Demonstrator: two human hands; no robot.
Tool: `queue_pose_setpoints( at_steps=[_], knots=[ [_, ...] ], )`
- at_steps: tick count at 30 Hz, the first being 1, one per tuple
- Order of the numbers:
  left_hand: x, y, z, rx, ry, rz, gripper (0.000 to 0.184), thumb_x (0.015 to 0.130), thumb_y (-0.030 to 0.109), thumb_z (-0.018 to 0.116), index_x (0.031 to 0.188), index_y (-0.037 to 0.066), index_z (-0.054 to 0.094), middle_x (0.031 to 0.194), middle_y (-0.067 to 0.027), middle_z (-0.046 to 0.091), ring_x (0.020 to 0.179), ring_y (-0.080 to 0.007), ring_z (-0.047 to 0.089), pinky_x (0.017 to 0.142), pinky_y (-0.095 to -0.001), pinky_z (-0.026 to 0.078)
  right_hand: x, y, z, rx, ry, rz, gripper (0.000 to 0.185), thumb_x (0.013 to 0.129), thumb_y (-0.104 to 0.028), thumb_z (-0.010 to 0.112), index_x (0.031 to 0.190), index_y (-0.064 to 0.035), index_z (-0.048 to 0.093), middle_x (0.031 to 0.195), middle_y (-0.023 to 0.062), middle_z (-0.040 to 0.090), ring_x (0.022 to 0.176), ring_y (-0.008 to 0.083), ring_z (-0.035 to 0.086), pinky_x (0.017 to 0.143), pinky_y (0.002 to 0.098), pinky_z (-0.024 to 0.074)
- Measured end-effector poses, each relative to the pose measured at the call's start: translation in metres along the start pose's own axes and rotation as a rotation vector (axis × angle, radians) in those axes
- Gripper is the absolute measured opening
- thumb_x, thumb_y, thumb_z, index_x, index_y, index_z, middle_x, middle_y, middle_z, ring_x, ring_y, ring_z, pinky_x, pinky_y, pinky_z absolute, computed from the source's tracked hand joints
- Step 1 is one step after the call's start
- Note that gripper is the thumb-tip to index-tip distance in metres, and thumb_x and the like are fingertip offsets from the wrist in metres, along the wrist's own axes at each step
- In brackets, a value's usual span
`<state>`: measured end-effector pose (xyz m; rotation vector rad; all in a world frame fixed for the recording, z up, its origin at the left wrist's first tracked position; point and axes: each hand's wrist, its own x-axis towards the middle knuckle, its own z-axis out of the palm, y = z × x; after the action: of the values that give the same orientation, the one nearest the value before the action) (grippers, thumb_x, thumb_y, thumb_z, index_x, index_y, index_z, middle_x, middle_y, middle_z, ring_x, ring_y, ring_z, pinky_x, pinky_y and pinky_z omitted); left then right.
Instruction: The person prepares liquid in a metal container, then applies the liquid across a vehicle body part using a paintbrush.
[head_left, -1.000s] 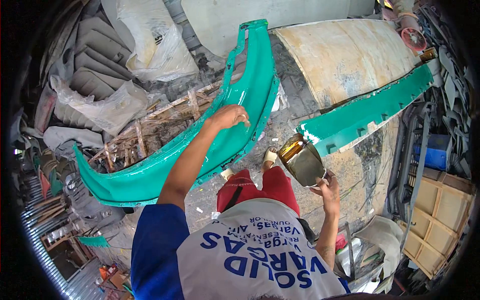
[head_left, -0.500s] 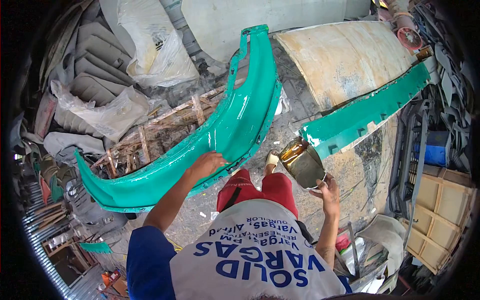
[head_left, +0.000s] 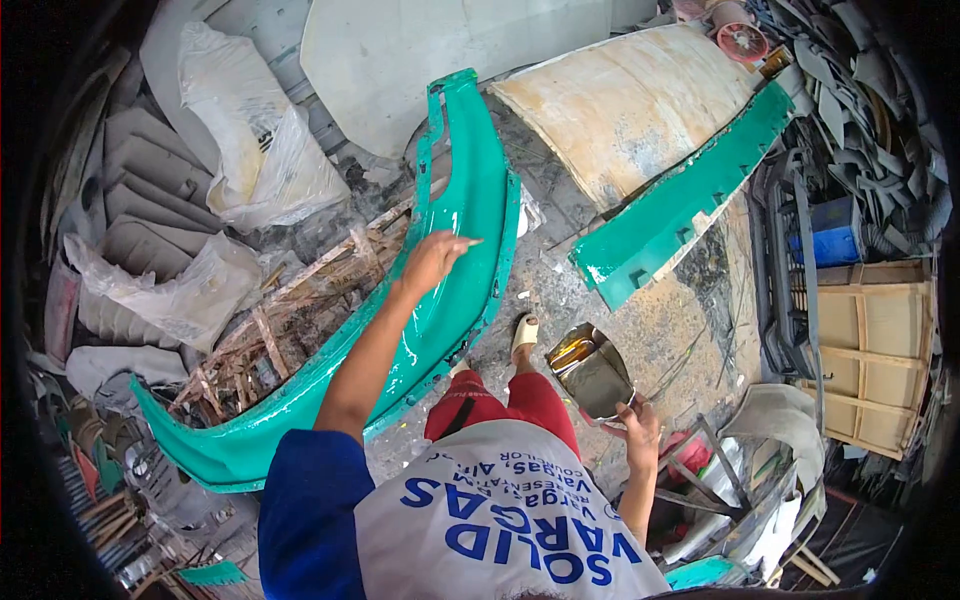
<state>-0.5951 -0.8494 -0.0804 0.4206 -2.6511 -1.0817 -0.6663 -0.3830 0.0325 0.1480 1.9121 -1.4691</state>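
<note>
Long curved green panel [head_left: 440, 310], left to centre of frame. Shorter green panel [head_left: 690, 200], upper right. Open container [head_left: 592, 375], right of centre, glossy amber contents [head_left: 573, 352] toward its far-left side; right hand [head_left: 638, 425] pinches its near rim. Left hand [head_left: 435, 262] over curved panel, fingers bunched; can't tell whether pinching anything.

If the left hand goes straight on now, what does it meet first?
Probably the right-hand rim of the green curved panel; the left hand points across towards it. Its height is unclear, so it might pass over.
</note>
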Motion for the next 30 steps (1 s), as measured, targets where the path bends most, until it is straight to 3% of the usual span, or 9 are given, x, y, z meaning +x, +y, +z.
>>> queue_pose_setpoints(
  at_steps=[2, 4, 7, 9, 12, 16, 22, 26, 30],
  knots=[
    [-0.037, 0.001, 0.014, 0.219, -0.116, 0.041, 0.024, 0.09, 0.013, 0.059, 0.112, 0.008, 0.068, 0.091, -0.0121, 0.066, 0.09, -0.0312, 0.062, 0.079, -0.0422, 0.051, -0.005, 0.001, 0.001, 0.008, 0.027, -0.003, 0.061, 0.087, -0.022, 0.068, 0.133, 0.0083, 0.042, 0.12, 0.0174, 0.057, 0.094, 0.0262, 0.067, 0.074, 0.0382, 0.062],
    [-0.081, -0.017, 0.033, 0.249, -0.233, 0.075, 0.028, 0.092, 0.014, 0.058, 0.118, 0.011, 0.065, 0.092, -0.0115, 0.061, 0.092, -0.031, 0.061, 0.081, -0.0423, 0.05, -0.001, -0.003, 0.002, 0.018, 0.051, -0.005, 0.06, 0.087, -0.022, 0.067, 0.133, 0.0082, 0.043, 0.119, 0.0171, 0.058, 0.093, 0.0261, 0.067, 0.074, 0.038, 0.062],
    [-0.104, -0.01, 0.03, 0.179, -0.189, 0.172, 0.025, 0.093, 0.015, 0.057, 0.116, 0.012, 0.066, 0.092, -0.0117, 0.057, 0.093, -0.0308, 0.061, 0.082, -0.0423, 0.051, 0.007, -0.01, 0.003, 0.057, 0.035, 0.009, 0.061, 0.086, -0.02, 0.068, 0.133, 0.0079, 0.042, 0.12, 0.0168, 0.057, 0.095, 0.0254, 0.066, 0.074, 0.0373, 0.0619],
    [-0.092, 0.007, 0.007, 0.119, -0.356, -0.017, 0.02, 0.091, 0.012, 0.059, 0.108, 0.011, 0.07, 0.091, -0.0132, 0.068, 0.095, -0.0306, 0.066, 0.082, -0.0409, 0.053, 0.019, -0.018, 0.005, 0.031, 0.032, -0.001, 0.061, 0.086, -0.018, 0.069, 0.133, 0.0074, 0.041, 0.122, 0.0164, 0.055, 0.097, 0.0245, 0.065, 0.074, 0.0367, 0.0619],
    [-0.034, -0.038, 0.006, -0.087, -0.448, -0.014, 0.016, 0.091, 0.012, 0.061, 0.1, 0.007, 0.073, 0.096, -0.0145, 0.071, 0.09, -0.0304, 0.069, 0.076, -0.0404, 0.054, 0.046, -0.038, 0.004, 0.021, -0.057, 0.021, 0.063, 0.085, -0.015, 0.071, 0.134, 0.007, 0.04, 0.124, 0.0162, 0.053, 0.099, 0.024, 0.065, 0.074, 0.036, 0.0618],
    [0.064, -0.064, 0.006, -0.229, -0.535, -0.138, 0.014, 0.084, 0.005, 0.062, 0.094, 0.002, 0.072, 0.081, -0.0121, 0.072, 0.075, -0.0242, 0.069, 0.074, -0.0376, 0.054, 0.091, -0.059, 0.003, 0.011, -0.122, 0.008, 0.067, 0.084, -0.014, 0.073, 0.136, 0.009, 0.038, 0.124, 0.0165, 0.052, 0.097, 0.0234, 0.065, 0.073, 0.035, 0.0614],
    [0.16, -0.108, 0.003, -0.343, -0.618, -0.19, 0.014, 0.084, 0.01, 0.066, 0.094, 0.001, 0.072, 0.079, -0.0112, 0.072, 0.075, -0.019, 0.068, 0.071, -0.0357, 0.053, 0.131, -0.11, 0.007, -0.044, -0.197, 0.029, 0.073, 0.081, -0.016, 0.075, 0.135, 0.0136, 0.036, 0.121, 0.0164, 0.053, 0.089, 0.0201, 0.065, 0.07, 0.0319, 0.0597],
    [0.187, -0.114, -0.006, -0.295, -0.575, -0.235, 0.017, 0.083, 0.012, 0.069, 0.096, 0.002, 0.072, 0.077, -0.0113, 0.072, 0.075, -0.0194, 0.068, 0.072, -0.037, 0.052, 0.158, -0.127, 0.006, -0.123, -0.25, -0.023, 0.071, 0.077, -0.018, 0.077, 0.131, 0.0129, 0.043, 0.111, 0.0148, 0.059, 0.08, 0.0171, 0.065, 0.067, 0.0281, 0.0538],
    [0.18, -0.091, -0.016, -0.253, -0.309, -0.194, 0.016, 0.089, 0.014, 0.063, 0.097, 0.002, 0.071, 0.089, -0.0137, 0.071, 0.08, -0.0266, 0.067, 0.073, -0.0398, 0.051, 0.18, -0.142, 0.003, -0.223, -0.314, -0.046, 0.07, 0.076, -0.018, 0.078, 0.131, 0.0118, 0.045, 0.109, 0.0153, 0.06, 0.079, 0.0163, 0.064, 0.068, 0.0276, 0.0513]
  ],
)
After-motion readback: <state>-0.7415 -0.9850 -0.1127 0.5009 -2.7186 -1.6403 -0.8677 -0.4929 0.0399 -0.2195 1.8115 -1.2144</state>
